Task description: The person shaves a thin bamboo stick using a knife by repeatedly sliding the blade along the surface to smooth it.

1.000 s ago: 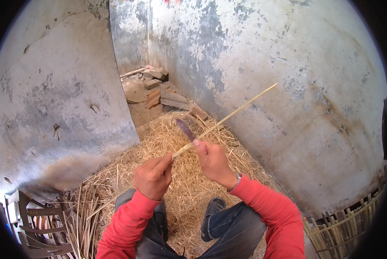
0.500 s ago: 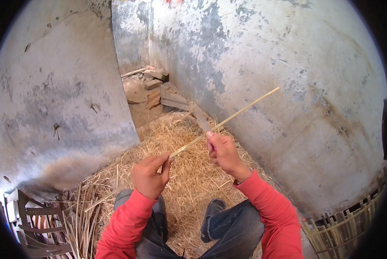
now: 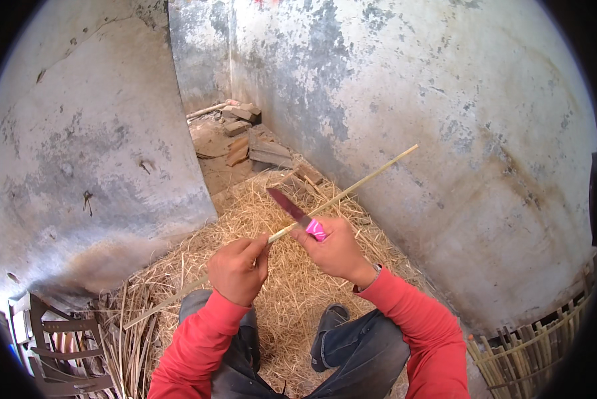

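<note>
My left hand is closed around a long, thin, pale bamboo strip. The strip slants from the lower left up to the far right, passing through that hand. In my right hand is a knife with a pink handle, gripped in closed fingers. Its dark, reddish blade points to the upper left and crosses the strip just beyond my left hand. My right thumb lies close to the strip; whether it presses on it I cannot tell.
Straw-like shavings cover the floor around my feet. Bricks and boards lie in the far corner. A dark chair frame and long strips are at the lower left, a slatted bamboo piece at the lower right. Walls rise on both sides.
My right hand has moved back along the strip toward my left hand and turned, so the blade now shows from its side. The strip has shifted slightly down and left.
</note>
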The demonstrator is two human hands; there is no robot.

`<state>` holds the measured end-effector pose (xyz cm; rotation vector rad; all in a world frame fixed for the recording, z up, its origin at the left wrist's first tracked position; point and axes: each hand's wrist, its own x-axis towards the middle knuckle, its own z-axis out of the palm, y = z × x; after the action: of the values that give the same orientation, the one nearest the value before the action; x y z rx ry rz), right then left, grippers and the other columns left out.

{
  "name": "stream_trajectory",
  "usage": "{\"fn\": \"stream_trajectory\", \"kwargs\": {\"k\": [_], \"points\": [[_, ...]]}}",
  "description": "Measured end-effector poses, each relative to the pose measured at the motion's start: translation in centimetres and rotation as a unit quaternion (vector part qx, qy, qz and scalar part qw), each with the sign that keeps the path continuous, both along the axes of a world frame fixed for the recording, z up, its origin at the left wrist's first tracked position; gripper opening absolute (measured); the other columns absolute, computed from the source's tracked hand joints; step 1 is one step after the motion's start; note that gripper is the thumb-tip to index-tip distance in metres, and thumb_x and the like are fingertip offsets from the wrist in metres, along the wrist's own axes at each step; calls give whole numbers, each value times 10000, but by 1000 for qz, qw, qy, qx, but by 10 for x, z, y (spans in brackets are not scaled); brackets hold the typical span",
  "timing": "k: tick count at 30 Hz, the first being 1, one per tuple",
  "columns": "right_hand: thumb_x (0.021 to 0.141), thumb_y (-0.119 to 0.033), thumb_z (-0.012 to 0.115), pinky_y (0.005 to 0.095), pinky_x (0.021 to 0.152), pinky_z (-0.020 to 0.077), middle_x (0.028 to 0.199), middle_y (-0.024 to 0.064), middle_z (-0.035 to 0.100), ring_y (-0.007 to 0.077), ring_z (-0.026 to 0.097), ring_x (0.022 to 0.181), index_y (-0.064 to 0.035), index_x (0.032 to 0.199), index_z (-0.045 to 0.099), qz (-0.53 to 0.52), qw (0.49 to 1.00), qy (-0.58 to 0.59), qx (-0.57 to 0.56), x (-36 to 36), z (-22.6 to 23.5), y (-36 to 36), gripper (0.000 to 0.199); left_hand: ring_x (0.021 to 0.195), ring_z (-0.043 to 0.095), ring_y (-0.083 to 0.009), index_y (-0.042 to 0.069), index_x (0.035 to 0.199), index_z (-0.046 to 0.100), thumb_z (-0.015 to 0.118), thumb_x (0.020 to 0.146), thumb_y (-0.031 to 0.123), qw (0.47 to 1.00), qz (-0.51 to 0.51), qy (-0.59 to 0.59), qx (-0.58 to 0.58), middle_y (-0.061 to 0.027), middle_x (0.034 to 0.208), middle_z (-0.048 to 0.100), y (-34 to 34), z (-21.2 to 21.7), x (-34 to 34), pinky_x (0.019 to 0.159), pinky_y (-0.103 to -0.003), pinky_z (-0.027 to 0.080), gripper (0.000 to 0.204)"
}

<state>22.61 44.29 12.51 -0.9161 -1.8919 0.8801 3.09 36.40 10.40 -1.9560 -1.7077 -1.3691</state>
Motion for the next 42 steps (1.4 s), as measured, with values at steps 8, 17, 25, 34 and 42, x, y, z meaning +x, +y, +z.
{"fn": "stream_trajectory", "kwargs": {"k": [8, 17, 25, 34, 42], "points": [[923, -138, 769, 270, 523, 349, 639, -86, 521, 21, 432, 582, -35, 878, 701, 88, 994, -37, -49, 9, 1, -5, 131, 659, 706, -241, 54, 976, 803, 844, 822, 83, 997, 4, -83, 4, -123, 824, 757, 11, -9, -24, 607, -334, 530, 161], [1002, -208, 742, 225, 444, 278, 633, -90, 493, 10, 383, 488, -25, 1111, 724, -111, 936, 314, -116, 50, 6, 39, 214, 654, 642, -112, 4, 961, 795, 853, 845, 87, 967, -105, -216, -85, -80, 776, 743, 4, -12, -45, 598, -259, 478, 155], [1013, -227, 740, 225, 421, 260, 600, -87, 467, 7, 373, 466, -15, 1062, 706, -115, 924, 353, -95, 65, 12, 43, 220, 617, 670, -175, 26, 944, 805, 863, 831, 130, 976, -107, -164, -92, -118, 763, 741, 3, -5, -41, 572, -292, 491, 164], [998, -208, 757, 215, 441, 259, 639, -102, 499, 1, 399, 502, -57, 912, 668, -74, 962, 254, -60, 44, 1, 29, 195, 526, 551, -199, 33, 1064, 797, 818, 871, 85, 981, -165, -86, -54, -103, 691, 647, 5, 3, -22, 524, -337, 416, 201], [1085, -380, 598, 238, 478, 268, 621, -85, 453, 14, 370, 531, -83, 761, 594, -169, 949, 263, -54, 86, 12, 54, 440, 534, 602, -219, 50, 1057, 810, 798, 892, 92, 973, -193, -74, -104, -109, 690, 653, 0, 2, -39, 517, -336, 452, 171]]}}
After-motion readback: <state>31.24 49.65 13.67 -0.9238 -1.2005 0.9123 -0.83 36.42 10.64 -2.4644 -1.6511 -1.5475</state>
